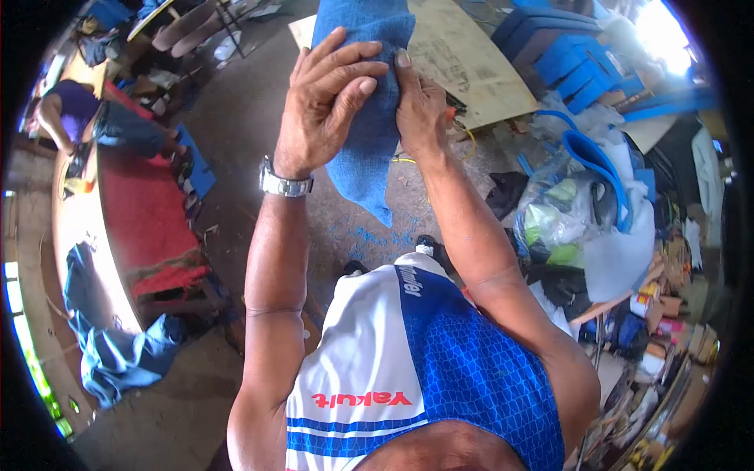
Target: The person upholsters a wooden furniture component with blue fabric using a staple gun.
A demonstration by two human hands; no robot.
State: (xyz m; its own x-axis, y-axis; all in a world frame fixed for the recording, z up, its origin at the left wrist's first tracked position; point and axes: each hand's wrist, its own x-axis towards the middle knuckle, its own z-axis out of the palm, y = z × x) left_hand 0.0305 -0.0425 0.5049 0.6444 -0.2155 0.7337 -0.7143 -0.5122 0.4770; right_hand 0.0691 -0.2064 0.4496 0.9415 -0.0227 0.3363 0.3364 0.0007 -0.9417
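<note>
A long piece of blue denim cloth (363, 133) hangs in front of me at the top middle, its lower end narrowing to a point. My left hand (326, 98), with a metal watch on its wrist, lies against the cloth with its fingers stretched out and its thumb apart. On the cloth's right edge, my right hand (420, 106) pinches the denim, thumb on the near side and the other fingers partly hidden. What the upper part of the cloth rests on is out of view.
A large wooden board (471, 78) lies beyond my hands. Plastic bags (561, 212), blue foam pieces (581, 71) and clutter fill the right. At left, a person (75, 118) bends at a long table (86, 212) beside red cloth (145, 212); more denim (129, 357) hangs there.
</note>
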